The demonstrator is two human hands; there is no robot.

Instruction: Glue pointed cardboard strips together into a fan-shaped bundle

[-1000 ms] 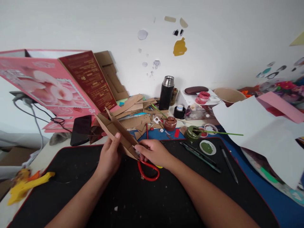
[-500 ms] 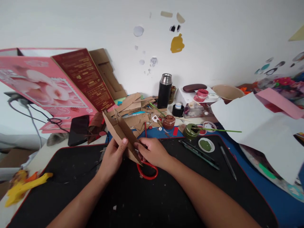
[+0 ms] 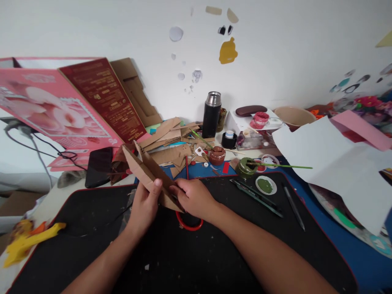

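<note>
Between my two hands is a folded piece of brown cardboard (image 3: 143,173), tilted above the black mat (image 3: 171,261). My left hand (image 3: 147,204) grips its near side, thumb lying on the face and fingers behind. My right hand (image 3: 192,198) is closed on the lower right part, with the thumb inside the fold; some of its fingers are hidden. Under that hand lies a red-handled pair of scissors (image 3: 190,228), of which only a loop shows clearly.
Cardboard scraps (image 3: 170,153) lie behind my hands. Near them stand a black flask (image 3: 212,116), a brown paint jar (image 3: 217,156) and a green paint jar (image 3: 246,168). Pens (image 3: 257,199) rest at right; a phone (image 3: 98,167) and yellow tool (image 3: 33,243) at left.
The cardboard has shifted slightly left and turned, its upper end leaning further left. Both hands keep hold of it. The camera view has moved a little.
</note>
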